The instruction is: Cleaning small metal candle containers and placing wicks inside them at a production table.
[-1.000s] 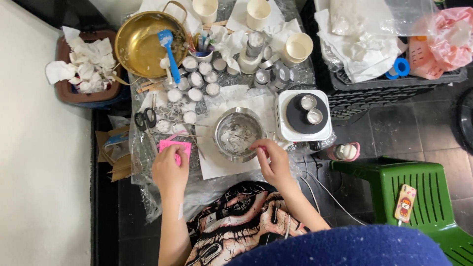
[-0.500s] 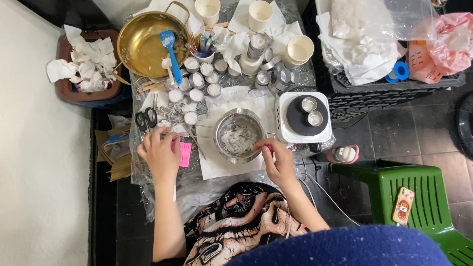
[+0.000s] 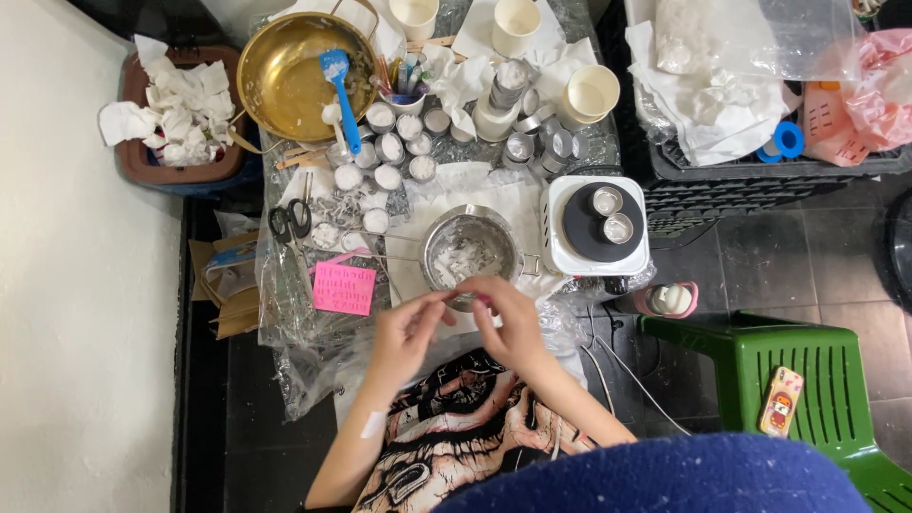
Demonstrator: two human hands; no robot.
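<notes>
Fingertips of the left hand [image 3: 407, 332] and right hand [image 3: 508, 321] meet, pinching something too small to identify, just near of the metal pot [image 3: 469, 252], with the pink mould [image 3: 344, 288] lying released to its left.

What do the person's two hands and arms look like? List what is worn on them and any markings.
Both forearms are bare, with no sleeves, gloves, rings or watch showing. The left hand and right hand are uncovered. The left forearm carries one small pale rectangular adhesive strip near the wrist; no other marking shows on either arm. The upper arms are hidden behind the blue fabric at the bottom edge.
</notes>
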